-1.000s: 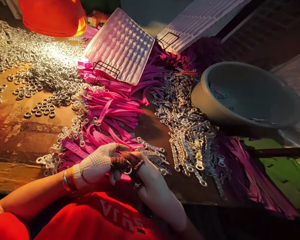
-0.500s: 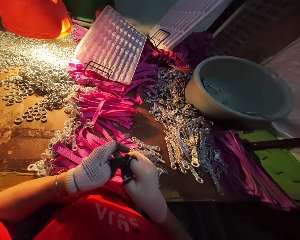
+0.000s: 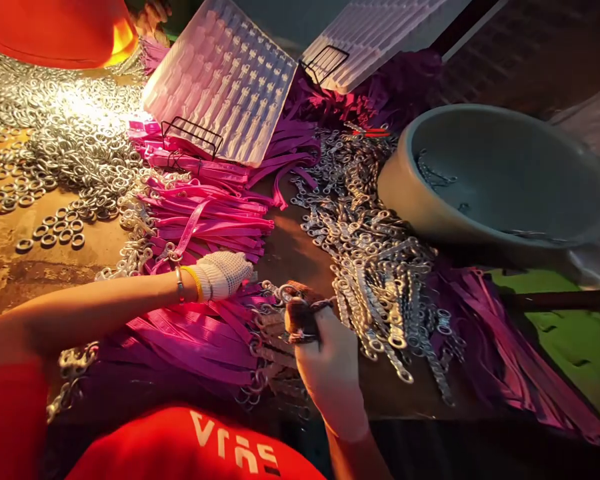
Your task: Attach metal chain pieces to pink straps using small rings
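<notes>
Your right hand (image 3: 330, 360) has its grip closed on one metal ring (image 3: 283, 292) at the near edge of the table (image 3: 10, 267). Your gloved left hand (image 3: 225, 273) rests on the pink straps (image 3: 205, 220), its grip hidden. Beyond lie loose rings (image 3: 55, 133) past counting, one grey bowl (image 3: 490, 180), two white trays (image 3: 225, 80) and one red lamp (image 3: 55, 27).

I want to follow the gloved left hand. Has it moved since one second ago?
Yes. The left hand left the right hand and went forward over the pink straps, toward the white tray.
</notes>
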Motion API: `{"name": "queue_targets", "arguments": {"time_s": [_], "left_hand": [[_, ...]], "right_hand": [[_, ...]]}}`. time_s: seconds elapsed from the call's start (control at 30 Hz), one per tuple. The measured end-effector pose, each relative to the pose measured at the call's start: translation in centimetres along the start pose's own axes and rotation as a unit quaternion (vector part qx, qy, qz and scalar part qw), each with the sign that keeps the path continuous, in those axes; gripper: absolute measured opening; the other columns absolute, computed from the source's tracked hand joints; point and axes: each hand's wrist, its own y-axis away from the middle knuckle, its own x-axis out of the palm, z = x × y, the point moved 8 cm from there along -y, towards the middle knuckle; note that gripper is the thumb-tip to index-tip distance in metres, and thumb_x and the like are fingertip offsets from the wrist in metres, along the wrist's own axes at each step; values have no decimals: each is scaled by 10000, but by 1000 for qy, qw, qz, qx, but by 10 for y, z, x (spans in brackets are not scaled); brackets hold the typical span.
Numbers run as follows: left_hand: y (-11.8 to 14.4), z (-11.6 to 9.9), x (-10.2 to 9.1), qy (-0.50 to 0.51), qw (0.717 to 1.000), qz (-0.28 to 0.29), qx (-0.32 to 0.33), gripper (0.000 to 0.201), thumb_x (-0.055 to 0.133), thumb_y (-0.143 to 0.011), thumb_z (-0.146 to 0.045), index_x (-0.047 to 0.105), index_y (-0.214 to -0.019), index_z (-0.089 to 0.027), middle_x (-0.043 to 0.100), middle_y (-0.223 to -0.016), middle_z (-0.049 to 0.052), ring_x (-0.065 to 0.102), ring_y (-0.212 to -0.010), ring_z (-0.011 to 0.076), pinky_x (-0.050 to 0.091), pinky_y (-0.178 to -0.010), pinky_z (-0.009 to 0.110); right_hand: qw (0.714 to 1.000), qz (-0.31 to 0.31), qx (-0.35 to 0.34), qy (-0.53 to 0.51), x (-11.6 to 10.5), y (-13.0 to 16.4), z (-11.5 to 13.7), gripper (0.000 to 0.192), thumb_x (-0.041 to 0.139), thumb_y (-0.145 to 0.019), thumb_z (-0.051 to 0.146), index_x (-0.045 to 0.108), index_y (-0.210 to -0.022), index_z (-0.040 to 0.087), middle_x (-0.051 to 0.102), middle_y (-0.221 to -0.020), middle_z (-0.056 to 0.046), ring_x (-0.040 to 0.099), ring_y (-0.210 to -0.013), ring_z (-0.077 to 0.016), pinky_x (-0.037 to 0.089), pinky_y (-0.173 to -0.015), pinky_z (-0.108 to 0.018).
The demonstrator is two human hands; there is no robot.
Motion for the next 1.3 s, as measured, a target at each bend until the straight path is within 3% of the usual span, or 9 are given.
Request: {"name": "queue_targets", "arguments": {"time_s": [0.1,0.2,0.4,0.53,0.67,0.83,0.97,1.13,1.3], "left_hand": [[5,6,-6,15,1000,-8,-6,141,573,-841,-167,705,-821,-122,653,-817,107,613,-716,193,461,-662,282],[25,9,-23,186,982,-13,-34,171,537,-861,-213,681,-806,-140,639,-720,50,567,-585,134,434,-564,239],[75,5,-32,511,847,-1,-147,243,535,-903,-342,580,-769,-145,497,-536,-32,384,-359,55,296,-356,183],[91,-4,-32,463,872,-25,-155,371,568,-905,-436,497,-663,-163,454,-474,-46,380,-362,54,259,-358,172],[98,-10,-23,487,860,2,-152,413,527,-917,-504,466,-668,-180,405,-481,-59,355,-379,64,261,-378,186],[99,-16,-26,327,939,-101,-40,195,526,-905,-263,601,-761,-156,606,-694,24,500,-614,114,365,-575,215],[99,-16,-5,276,958,-75,-3,189,512,-821,-105,667,-905,-172,668,-792,41,571,-679,148,396,-625,232],[99,-4,3,397,916,-56,-27,227,465,-774,-79,668,-846,-151,672,-783,26,593,-712,149,431,-634,219],[102,-1,-1,378,920,-97,-48,187,460,-760,-75,631,-766,-149,659,-747,27,554,-674,134,404,-606,213]], "right_hand": [[998,29,-51,-5,13,-4,3,320,442,-896,178,636,-1149,194,738,-969,-95,664,-827,-230,492,-727,-332],[993,54,-96,-35,20,-9,16,474,417,-819,65,605,-1234,198,716,-1121,-98,655,-995,-239,503,-868,-369],[983,124,-137,-21,35,-14,52,423,452,-724,52,653,-1071,188,691,-933,-80,616,-887,-229,481,-785,-320],[976,114,-170,66,39,-11,70,224,484,-671,63,624,-796,184,612,-769,-67,528,-695,-200,382,-629,-299],[971,68,-198,112,34,-4,76,268,488,-622,66,618,-823,186,612,-793,-75,501,-678,-200,343,-600,-304],[976,51,-202,68,34,1,73,392,456,-641,43,637,-959,182,643,-838,-75,544,-713,-213,405,-641,-307],[971,10,-227,80,33,8,75,346,457,-663,48,641,-931,166,656,-900,-117,565,-753,-244,435,-662,-337],[967,144,-164,133,42,0,68,526,464,-629,16,631,-1102,175,674,-913,-100,597,-816,-245,454,-738,-337],[921,327,-61,204,53,-15,61,346,516,-693,56,644,-990,177,687,-778,-68,627,-716,-219,368,-606,-291]]}}
